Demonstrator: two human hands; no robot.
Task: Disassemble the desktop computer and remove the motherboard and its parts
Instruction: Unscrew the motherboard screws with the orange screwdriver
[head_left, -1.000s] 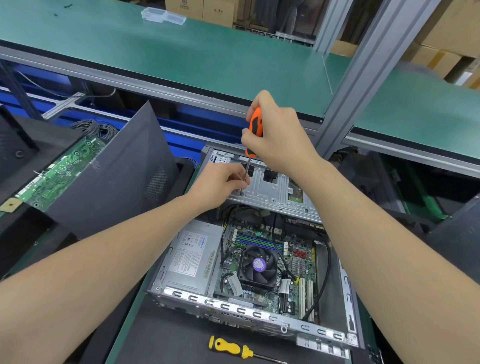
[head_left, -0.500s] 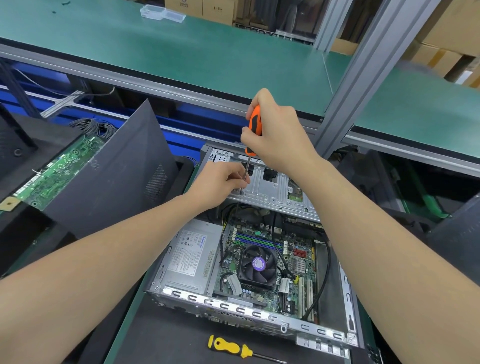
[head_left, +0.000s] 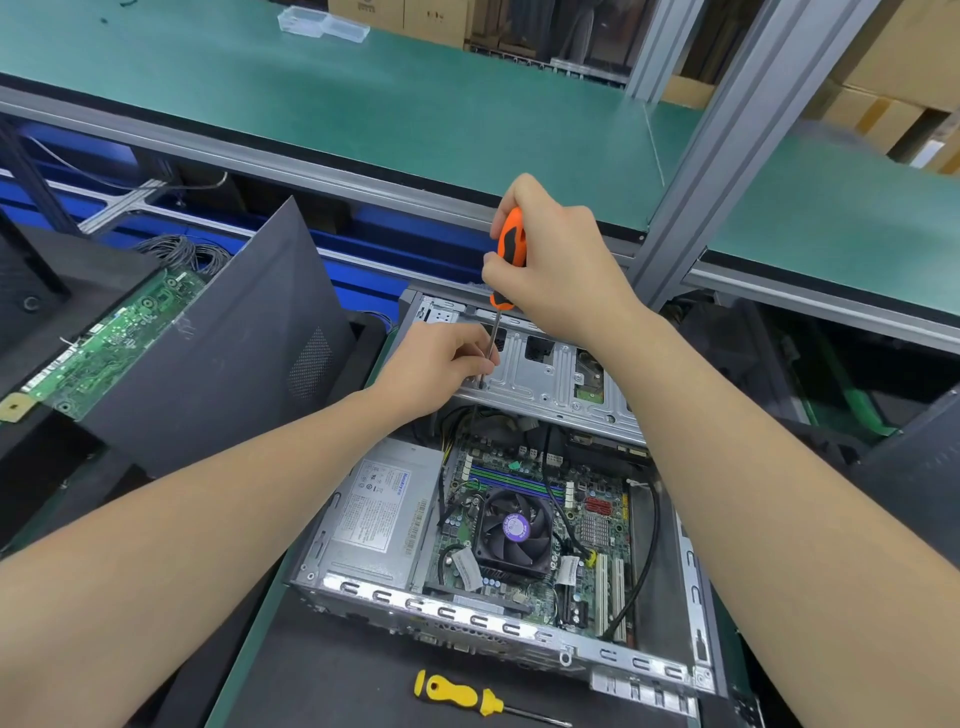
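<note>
**Screwdriver set upright on the drive cage**

An orange-and-black screwdriver (head_left: 509, 249) is gripped by the right hand (head_left: 566, 270), whose fingers are wrapped closed around the handle. The tool is held nearly upright, and its thin shaft runs down from the fist to the metal drive cage (head_left: 550, 374), where the tip is set near the cage's left front edge. The left hand (head_left: 436, 364) is placed just below and to the left of the right fist; its fingertips (head_left: 480, 358) are pinched around the lower shaft, close to the tip, and the hand is laid against the cage.

Directly below the grip, nearer the person, the open desktop case (head_left: 691, 613) is seen lying flat, with the motherboard (head_left: 597, 530) still seated inside it. A black CPU fan (head_left: 514, 530) is mounted on the board, and a grey power supply (head_left: 379, 514) is fitted to the left of it. A black cable (head_left: 649, 545) is looped along the board's right side.

Well below the grip, in front of the case, a yellow screwdriver (head_left: 457, 696) is laid on the dark mat. Far to the left of the hands, a dark side panel (head_left: 218, 338) is propped at a tilt beside a loose green circuit board (head_left: 114, 338).
</note>
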